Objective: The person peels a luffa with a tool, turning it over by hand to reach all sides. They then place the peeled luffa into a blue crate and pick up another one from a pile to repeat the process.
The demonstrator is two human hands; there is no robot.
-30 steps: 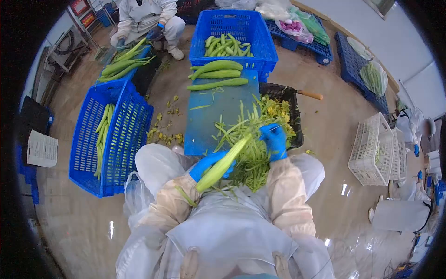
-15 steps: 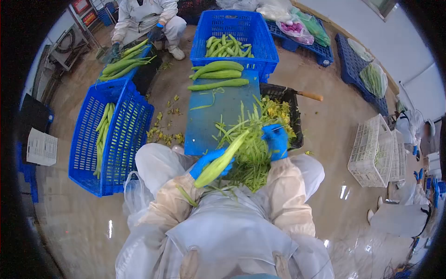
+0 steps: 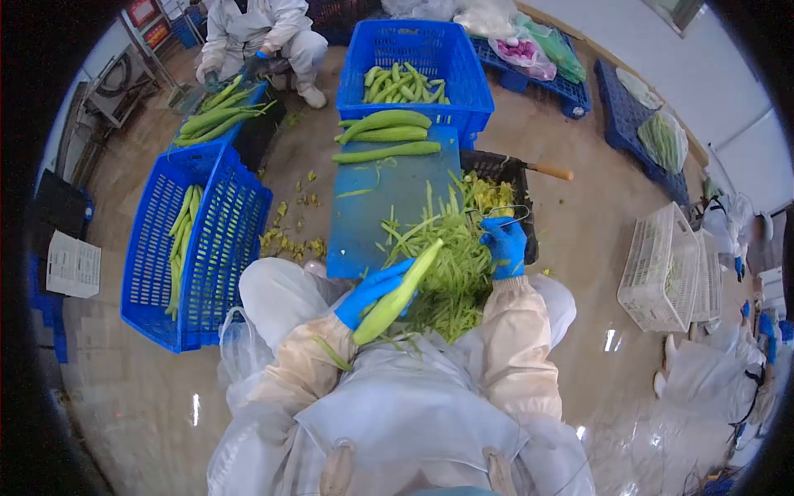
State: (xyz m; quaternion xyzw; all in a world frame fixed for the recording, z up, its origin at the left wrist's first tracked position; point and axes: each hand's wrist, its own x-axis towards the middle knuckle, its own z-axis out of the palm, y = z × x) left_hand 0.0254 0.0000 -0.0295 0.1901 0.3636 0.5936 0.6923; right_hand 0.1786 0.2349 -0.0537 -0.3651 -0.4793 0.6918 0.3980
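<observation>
Evidently, the pale gourd sits tilted in the left hand, low over the lap, its slim tip pointing between one and two o'clock. It should be light and fairly stiff, though its bare-looking surface (paler than the whole gourds) is probably slick and bruises easily; the thicker middle, where the left fingers wrap round, seems the safest hold. From it, at two o'clock, the right hand has its fingers curled and pinching a thin, wire-like tool, the exact grip too small to tell. Peelings heap up at three o'clock, crowding the space between the hands and spilling onto the blue board at twelve. A wooden handle juts over the black crate at two o'clock.
</observation>
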